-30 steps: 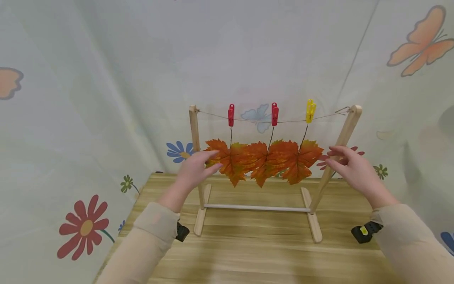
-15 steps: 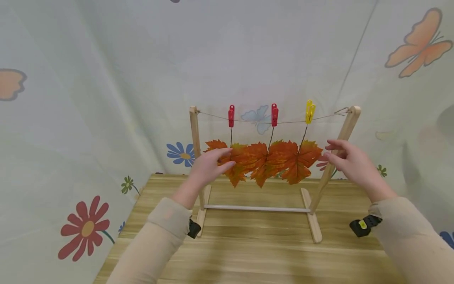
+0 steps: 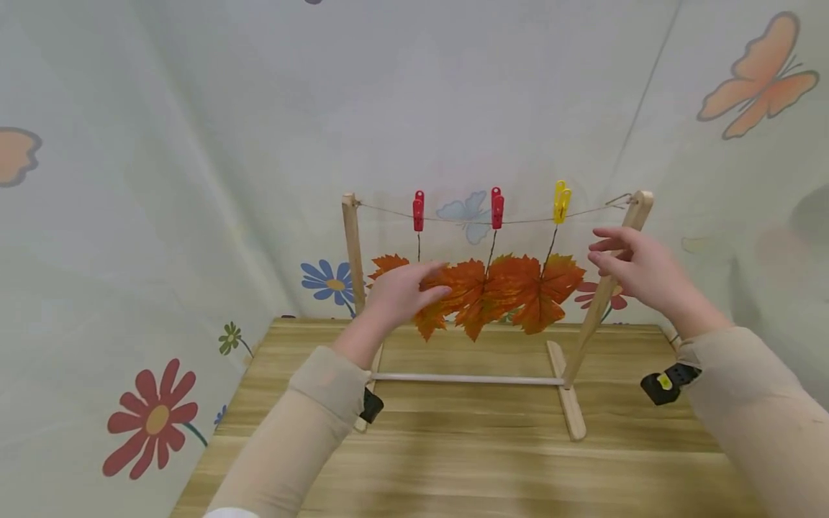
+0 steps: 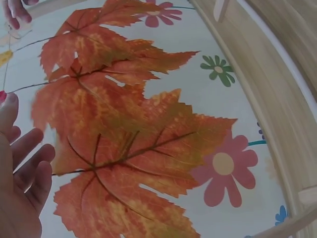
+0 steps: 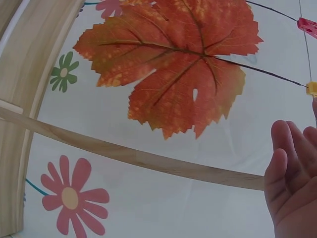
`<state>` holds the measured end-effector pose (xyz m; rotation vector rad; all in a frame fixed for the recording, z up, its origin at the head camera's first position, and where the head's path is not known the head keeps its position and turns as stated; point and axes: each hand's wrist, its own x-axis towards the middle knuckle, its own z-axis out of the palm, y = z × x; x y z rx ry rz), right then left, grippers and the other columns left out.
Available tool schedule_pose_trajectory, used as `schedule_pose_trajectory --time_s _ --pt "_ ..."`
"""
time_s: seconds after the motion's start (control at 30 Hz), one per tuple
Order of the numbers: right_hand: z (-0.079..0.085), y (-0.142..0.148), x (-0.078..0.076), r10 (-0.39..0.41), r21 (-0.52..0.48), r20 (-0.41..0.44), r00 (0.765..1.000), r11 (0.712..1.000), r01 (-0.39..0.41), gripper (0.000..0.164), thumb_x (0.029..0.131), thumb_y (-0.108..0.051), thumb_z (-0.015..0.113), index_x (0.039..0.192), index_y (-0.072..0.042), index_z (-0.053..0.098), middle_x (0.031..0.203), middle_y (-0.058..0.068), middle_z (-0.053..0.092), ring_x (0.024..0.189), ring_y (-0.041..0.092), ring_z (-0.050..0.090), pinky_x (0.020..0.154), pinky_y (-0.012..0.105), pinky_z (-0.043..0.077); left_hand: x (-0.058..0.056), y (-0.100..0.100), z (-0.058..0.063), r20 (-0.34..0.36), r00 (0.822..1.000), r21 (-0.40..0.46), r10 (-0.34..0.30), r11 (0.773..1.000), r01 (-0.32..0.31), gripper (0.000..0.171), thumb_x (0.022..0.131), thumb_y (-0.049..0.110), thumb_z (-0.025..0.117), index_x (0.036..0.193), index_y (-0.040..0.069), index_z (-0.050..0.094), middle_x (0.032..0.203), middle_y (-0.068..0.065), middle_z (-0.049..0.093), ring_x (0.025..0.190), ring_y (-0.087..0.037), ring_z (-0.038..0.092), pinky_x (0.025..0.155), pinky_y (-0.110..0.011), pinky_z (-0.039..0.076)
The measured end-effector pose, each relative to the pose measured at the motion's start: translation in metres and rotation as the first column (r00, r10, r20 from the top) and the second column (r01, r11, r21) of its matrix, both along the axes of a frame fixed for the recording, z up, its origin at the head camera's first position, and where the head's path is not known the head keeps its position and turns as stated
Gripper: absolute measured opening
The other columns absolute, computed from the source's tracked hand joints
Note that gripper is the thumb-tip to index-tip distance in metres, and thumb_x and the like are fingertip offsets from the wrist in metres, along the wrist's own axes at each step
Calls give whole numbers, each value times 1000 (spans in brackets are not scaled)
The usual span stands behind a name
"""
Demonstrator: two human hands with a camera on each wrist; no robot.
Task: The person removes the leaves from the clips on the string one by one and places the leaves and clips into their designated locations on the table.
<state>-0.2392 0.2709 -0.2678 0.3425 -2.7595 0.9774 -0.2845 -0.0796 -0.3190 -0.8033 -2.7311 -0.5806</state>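
Observation:
Three orange artificial maple leaves hang in an overlapping row, the right one fully in sight. Their wire stems are clipped to a thin string by two red clothespins and a yellow clothespin. My left hand, fingers loosely bent and holding nothing, is in front of the left leaf and hides part of it in the head view. My right hand is beside the right post, fingers relaxed with nothing between them, below the string's right end.
A wooden stand with a left post, a white crossbar and flat feet bears the string. It stands on a wood-grain table. Behind it hangs a pale backdrop printed with flowers and butterflies.
My left hand has moved right, from the left post to in front of the left leaf. My right hand has risen a little along the right post. The leaves and clothespins stay hung.

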Motion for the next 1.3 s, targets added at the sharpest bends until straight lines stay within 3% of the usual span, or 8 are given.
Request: schedule_pose_trajectory --time_s 0.27,0.43,0.67,0.9,1.1,1.3 --pt "17 -3 -2 -37 6 32 999 999 37 62 94 -45 49 139 -3 41 120 21 58 98 35 60 80 47 50 2 16 11 18 1000 13 -15 1000 14 51 90 45 59 135 22 52 117 2 64 91 -14 61 75 -31 50" --pt "25 -5 -1 -49 7 20 999 999 49 62 93 -47 49 137 -4 43 116 21 60 97 34 60 80 46 49 1 28 19 73 996 107 -56 993 48 50 90 44 59 135 24 51 119 4 62 92 -12 60 77 -29 50" --pt "37 -8 -4 -56 16 -21 998 998 56 59 94 -45 50 136 -5 46 116 18 61 96 30 60 74 31 46 1 48 30 164 977 242 -137 966 94 47 90 36 61 134 22 52 120 4 62 96 -12 57 78 -27 49" --pt "47 -9 -5 -61 25 -39 997 998 62 59 93 -46 50 136 -6 46 115 18 61 94 29 59 71 28 46 3 69 29 222 949 347 -222 928 136 45 90 31 63 132 18 54 122 -1 61 96 -13 58 77 -24 49" --pt "50 -12 -8 -57 26 -32 998 998 57 60 92 -48 51 137 -9 47 112 17 63 94 27 60 71 30 48 0 81 28 266 937 375 -229 919 118 46 90 31 64 133 18 53 125 1 58 99 -14 56 78 -25 48" --pt "54 -18 -16 -43 -12 4 999 999 43 64 91 -51 51 141 -13 42 125 14 57 94 22 59 72 26 47 -3 95 26 301 920 401 -251 908 117 47 91 30 63 134 16 51 130 2 55 116 -16 51 93 -29 44"
